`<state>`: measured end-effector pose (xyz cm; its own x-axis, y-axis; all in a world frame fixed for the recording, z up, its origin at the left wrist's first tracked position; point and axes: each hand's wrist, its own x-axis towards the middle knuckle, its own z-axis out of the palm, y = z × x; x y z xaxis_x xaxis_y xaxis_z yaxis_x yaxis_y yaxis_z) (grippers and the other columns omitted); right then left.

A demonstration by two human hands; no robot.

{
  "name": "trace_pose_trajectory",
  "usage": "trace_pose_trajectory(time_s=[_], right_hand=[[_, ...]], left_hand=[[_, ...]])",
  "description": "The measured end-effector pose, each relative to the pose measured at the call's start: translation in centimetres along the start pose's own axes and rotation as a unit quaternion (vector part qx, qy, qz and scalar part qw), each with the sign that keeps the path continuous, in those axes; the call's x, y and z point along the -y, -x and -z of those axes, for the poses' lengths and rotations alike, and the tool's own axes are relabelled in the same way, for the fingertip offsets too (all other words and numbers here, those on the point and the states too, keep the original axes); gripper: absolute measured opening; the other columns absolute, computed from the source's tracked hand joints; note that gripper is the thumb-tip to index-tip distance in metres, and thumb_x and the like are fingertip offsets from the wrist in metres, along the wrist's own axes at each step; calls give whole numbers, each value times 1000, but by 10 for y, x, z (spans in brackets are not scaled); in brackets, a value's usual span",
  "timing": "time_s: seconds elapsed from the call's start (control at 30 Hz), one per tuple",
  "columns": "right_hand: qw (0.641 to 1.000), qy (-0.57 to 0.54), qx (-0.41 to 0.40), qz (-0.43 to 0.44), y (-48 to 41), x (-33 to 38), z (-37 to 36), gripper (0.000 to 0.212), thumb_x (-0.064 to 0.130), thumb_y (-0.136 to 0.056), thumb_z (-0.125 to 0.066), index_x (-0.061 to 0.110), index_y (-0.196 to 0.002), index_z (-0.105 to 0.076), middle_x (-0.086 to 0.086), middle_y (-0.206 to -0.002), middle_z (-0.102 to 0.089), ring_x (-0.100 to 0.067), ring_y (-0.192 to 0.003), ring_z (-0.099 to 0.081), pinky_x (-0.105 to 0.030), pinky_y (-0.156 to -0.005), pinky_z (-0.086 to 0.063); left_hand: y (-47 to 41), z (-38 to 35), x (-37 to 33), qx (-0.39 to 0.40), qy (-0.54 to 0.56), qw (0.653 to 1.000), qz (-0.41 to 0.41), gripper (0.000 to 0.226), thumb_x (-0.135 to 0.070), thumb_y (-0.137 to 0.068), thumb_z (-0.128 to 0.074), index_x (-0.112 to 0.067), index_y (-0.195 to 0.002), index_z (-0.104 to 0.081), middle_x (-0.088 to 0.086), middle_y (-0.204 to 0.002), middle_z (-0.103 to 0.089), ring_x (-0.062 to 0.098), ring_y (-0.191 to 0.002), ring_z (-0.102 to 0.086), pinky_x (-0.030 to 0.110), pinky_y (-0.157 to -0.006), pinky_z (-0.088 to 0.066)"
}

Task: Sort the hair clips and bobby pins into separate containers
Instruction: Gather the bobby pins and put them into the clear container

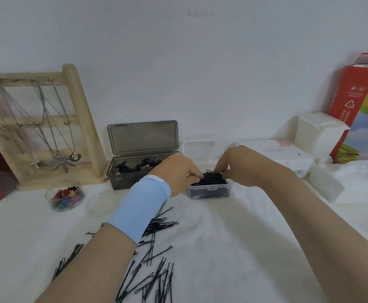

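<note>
Pinching the heap of black bobby pins [211,179] from both sides, the left hand [178,170] and right hand [239,166] seem to keep it inside the clear box [209,190].

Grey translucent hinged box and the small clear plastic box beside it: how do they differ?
The grey translucent hinged box is larger and tinted, its lid propped upright; the small clear plastic box is colourless and uncovered. The grey box holds dark hair clips; the clear box is heaped with black bobby pins. Both are rectangular and open.
</note>
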<state>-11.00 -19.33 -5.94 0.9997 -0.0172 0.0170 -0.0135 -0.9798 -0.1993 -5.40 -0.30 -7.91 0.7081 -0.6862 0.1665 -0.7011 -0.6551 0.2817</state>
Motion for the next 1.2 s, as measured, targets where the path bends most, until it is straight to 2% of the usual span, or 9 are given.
trace_pose_trajectory(time_s=[0.17,0.27,0.37,0.47,0.6,0.7,0.87,1.1,1.2], right_hand=[[999,-20,-28,3,0,3,1,25,15,-87,-65,33,-99,-77,7,-99,-72,-18,-87,-65,-33,-79,-55],[999,-21,5,33,1,11,-2,26,12,-85,-62,31,-90,-79,2,-90,-73,-21,-77,-64,-32,-69,-53],[999,-26,-3,36,4,13,0,22,16,-86,-64,30,-92,-79,4,-93,-74,-19,-77,-64,-32,-70,-54],[997,-44,-44,53,9,24,7,20,21,-92,-62,30,-105,-75,12,-103,-70,-4,-76,-56,-22,-72,-43],[982,-34,-83,168,26,68,5,21,21,-95,-58,22,-105,-77,5,-99,-72,-10,-81,-55,-23,-80,-42],[970,-57,-27,235,39,99,-14,25,30,-95,-60,23,-116,-72,5,-108,-70,-12,-93,-60,-30,-88,-47],[959,-17,164,229,51,117,-48,76,65,-86,-59,27,-148,-38,6,-147,-43,-16,-134,-39,-36,-110,-37],[959,-3,171,225,53,121,-33,41,59,-83,-65,37,-118,-65,10,-104,-57,-13,-96,-57,-42,-87,-52],[955,21,213,208,64,125,-31,84,68,-67,-76,39,-140,-45,11,-129,-48,-12,-120,-48,-41,-101,-46]], left_hand=[[5,2,-2,13,23,1000,2,35,-37,-101,-46,-29,-132,-60,-10,-130,-58,14,-119,-52,33,-106,-39],[9,-3,-8,163,-82,983,-18,52,-49,-101,-38,-28,-148,-38,-6,-151,-41,23,-140,-36,43,-116,-27],[14,0,-7,182,-66,981,-9,62,-48,-103,-35,-24,-157,-17,-8,-164,-16,13,-151,-13,36,-123,-12],[27,19,4,87,-4,996,2,55,-41,-102,-42,-25,-154,-31,-12,-157,-31,9,-145,-27,27,-119,-20],[58,47,18,1,9,1000,25,28,-30,-100,-50,-32,-125,-61,-14,-115,-61,5,-105,-57,22,-92,-43],[91,52,29,70,-26,996,50,19,-36,-99,-50,-38,-116,-60,-17,-109,-60,4,-102,-57,25,-90,-46],[133,29,55,194,-52,972,126,62,-58,-97,-42,-33,-152,-30,-16,-153,-30,7,-142,-25,31,-118,-21],[153,36,44,179,61,978,88,42,-48,-94,-57,-37,-135,-53,-19,-123,-49,-1,-107,-49,22,-103,-38],[160,41,38,227,26,969,98,89,-70,-75,-67,-40,-149,-30,-22,-141,-34,5,-132,-35,33,-114,-32]])
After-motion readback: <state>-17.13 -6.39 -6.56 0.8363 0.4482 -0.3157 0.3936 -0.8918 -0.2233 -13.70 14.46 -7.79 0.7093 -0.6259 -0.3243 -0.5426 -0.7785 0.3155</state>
